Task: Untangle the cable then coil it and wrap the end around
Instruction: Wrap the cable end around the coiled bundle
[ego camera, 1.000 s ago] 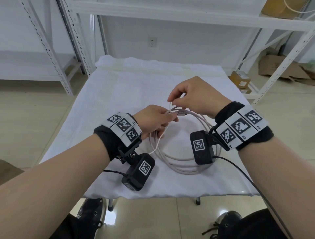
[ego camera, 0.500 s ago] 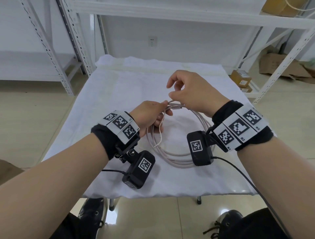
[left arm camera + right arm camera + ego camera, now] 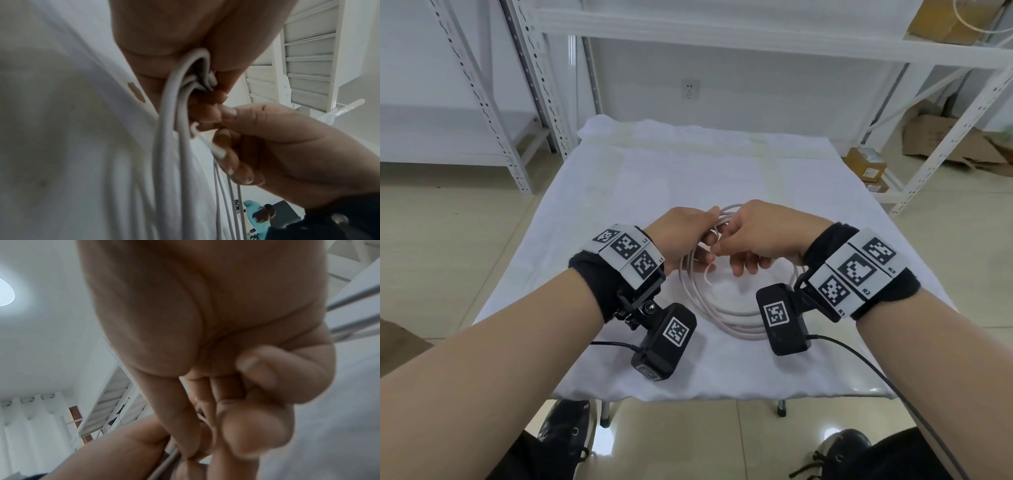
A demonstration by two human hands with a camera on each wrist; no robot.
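So the cable (image 3: 722, 310) is already coiled into a few loops, and most of the ring lies flat on the white cloth (image 3: 619, 178) covering the table, hanging toward 6 o'clock from where I'm holding it. My left hand (image 3: 681, 236) has its fingers curled round the bundle at the top of the ring, about the 12 o'clock spot of the coil, so that hand is clamped on the strands. In the left wrist view you can see them all gathered and bent over inside my fist.

My right hand (image 3: 753, 236) is right up against it from the 3 o'clock side, thumb and forefinger pinched on the loose end (image 3: 195, 129) of the cable, which makes a small hook just below my left fingers (image 3: 205, 112). The other right fingers are loosely curled underneath. The right wrist camera is mostly palm, so it's no help on the pinch itself.

What matters for the next bit, I reckon: the bundle runs roughly 12 to 6 through my left fist, and the tail sits crosswise to it on the right side. So the wrap has to go around that axis, and the right hand is the one placed to carry it, with the left just holding the loops together. Biggest risk is the strands fanning out if my left grip slackens mid-wrap.
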